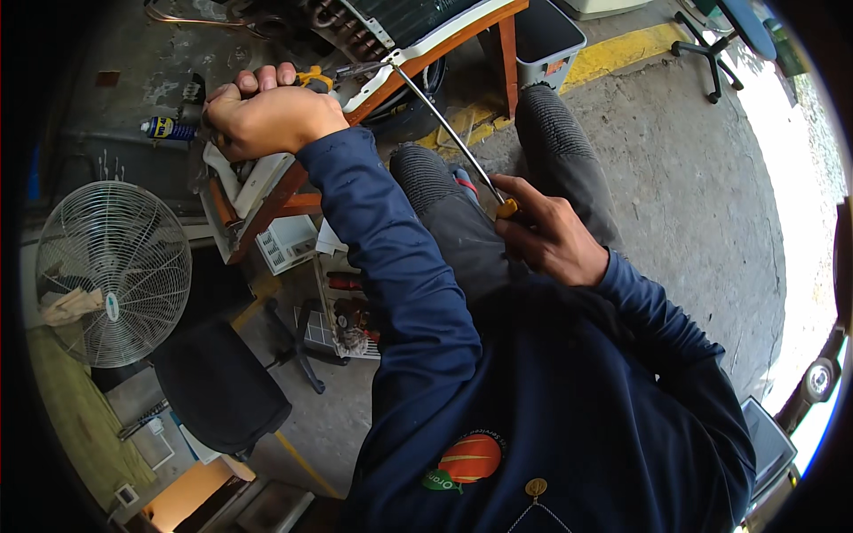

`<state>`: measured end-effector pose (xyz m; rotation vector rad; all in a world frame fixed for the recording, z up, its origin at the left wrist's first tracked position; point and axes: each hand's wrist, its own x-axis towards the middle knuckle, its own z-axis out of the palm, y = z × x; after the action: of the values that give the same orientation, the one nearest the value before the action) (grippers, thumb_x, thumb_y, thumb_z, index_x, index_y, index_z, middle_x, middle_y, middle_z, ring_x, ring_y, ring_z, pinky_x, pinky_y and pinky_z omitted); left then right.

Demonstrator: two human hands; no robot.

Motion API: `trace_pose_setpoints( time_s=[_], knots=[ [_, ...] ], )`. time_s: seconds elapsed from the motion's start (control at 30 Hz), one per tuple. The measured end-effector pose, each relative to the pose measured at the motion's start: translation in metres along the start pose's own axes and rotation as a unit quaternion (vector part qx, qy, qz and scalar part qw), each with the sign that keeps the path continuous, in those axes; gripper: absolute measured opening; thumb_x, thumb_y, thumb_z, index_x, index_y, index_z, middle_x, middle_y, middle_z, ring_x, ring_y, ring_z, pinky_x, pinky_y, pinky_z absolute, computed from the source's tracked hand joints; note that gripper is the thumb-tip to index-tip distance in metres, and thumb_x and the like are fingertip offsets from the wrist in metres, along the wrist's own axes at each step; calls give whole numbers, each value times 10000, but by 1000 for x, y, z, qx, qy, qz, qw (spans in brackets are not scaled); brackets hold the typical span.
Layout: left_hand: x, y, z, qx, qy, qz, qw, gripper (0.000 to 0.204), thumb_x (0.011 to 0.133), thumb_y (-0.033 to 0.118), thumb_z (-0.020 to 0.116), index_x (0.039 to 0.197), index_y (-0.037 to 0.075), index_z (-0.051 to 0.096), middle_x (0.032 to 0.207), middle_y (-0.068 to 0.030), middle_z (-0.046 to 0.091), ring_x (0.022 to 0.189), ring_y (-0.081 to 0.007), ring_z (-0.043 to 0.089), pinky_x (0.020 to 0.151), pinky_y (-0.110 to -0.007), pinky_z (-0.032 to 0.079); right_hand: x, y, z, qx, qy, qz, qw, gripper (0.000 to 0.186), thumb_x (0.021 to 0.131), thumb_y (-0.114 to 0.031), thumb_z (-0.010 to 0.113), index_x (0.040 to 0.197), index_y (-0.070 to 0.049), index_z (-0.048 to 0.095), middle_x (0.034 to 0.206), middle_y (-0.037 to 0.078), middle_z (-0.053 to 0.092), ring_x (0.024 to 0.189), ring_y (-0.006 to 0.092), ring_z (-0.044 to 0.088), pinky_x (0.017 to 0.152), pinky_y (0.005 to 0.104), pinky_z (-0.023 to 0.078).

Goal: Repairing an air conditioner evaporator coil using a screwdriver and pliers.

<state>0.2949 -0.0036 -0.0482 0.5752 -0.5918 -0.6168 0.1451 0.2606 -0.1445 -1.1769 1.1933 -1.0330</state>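
My left hand [267, 114] is closed round pliers with yellow-and-black handles [314, 78]. Their metal jaws [360, 67] reach to a bracket at the corner of a white metal frame [462, 29]. In my right hand [560, 233] is the yellow handle of a long screwdriver [449, 131], its shaft slanting up and left. The screwdriver's tip meets the same corner, close to the jaws; what they grip there is too small to tell. Behind the frame sits a dark finned coil [409, 16] with bent copper tubes [330, 19], resting on a wooden-edged bench [449, 55].
A blue spray can [167, 129] stands on the bench at left. Below it are a caged fan [114, 271], a white plastic basket [286, 244] and a black chair [218, 386]. Beyond my knees are a grey bin [555, 49] and a wheeled chair base [708, 51].
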Motion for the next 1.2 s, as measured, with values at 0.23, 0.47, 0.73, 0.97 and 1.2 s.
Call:
trace_pose_setpoints(
  time_s=[0.23, 0.47, 0.73, 0.97, 1.2],
  knots=[
    [-3, 3, 2, -3, 21, -26, 999, 113, 783, 90, 389, 670, 94, 394, 614, -50, 424, 448, -153, 355, 438, -296, 312, 4, -4, 1, 0, 14, 10, 1000, 447, 1005, -39, 620, 1435, 33, 520, 920, 139, 694, 651, 199, 619, 625, 332, 489],
    [-3, 2, 1, -16, 11, -34, 999, 109, 798, 89, 390, 692, 101, 412, 630, -46, 442, 452, -150, 361, 443, -292, 320, -5, -13, 9, -45, 119, -9, 992, 399, 1008, -79, 650, 1380, 42, 571, 893, 112, 669, 666, 175, 602, 618, 298, 482],
    [-8, 7, -2, -26, 26, -57, 998, 111, 844, 80, 408, 763, 109, 479, 653, -22, 464, 487, -138, 381, 462, -286, 337, -9, -35, -9, 339, 79, 126, 929, 334, 1015, -126, 667, 1302, 42, 626, 867, 102, 650, 658, 160, 593, 612, 256, 489],
    [-10, 2, -13, -59, 11, -109, 992, 138, 880, 70, 409, 852, 127, 531, 683, -8, 474, 551, -131, 400, 511, -275, 354, -14, -33, 8, 82, 166, 75, 980, 300, 1035, -126, 660, 1292, 24, 624, 860, 113, 657, 641, 158, 597, 573, 267, 507],
    [-11, 2, -18, -52, 1, -107, 993, 155, 884, 67, 394, 903, 124, 537, 705, -10, 482, 572, -131, 398, 529, -274, 356, -10, -51, 1, -134, 131, 79, 979, 274, 1018, -54, 660, 1275, 25, 610, 876, 127, 690, 663, 172, 626, 581, 279, 529]
  ],
)
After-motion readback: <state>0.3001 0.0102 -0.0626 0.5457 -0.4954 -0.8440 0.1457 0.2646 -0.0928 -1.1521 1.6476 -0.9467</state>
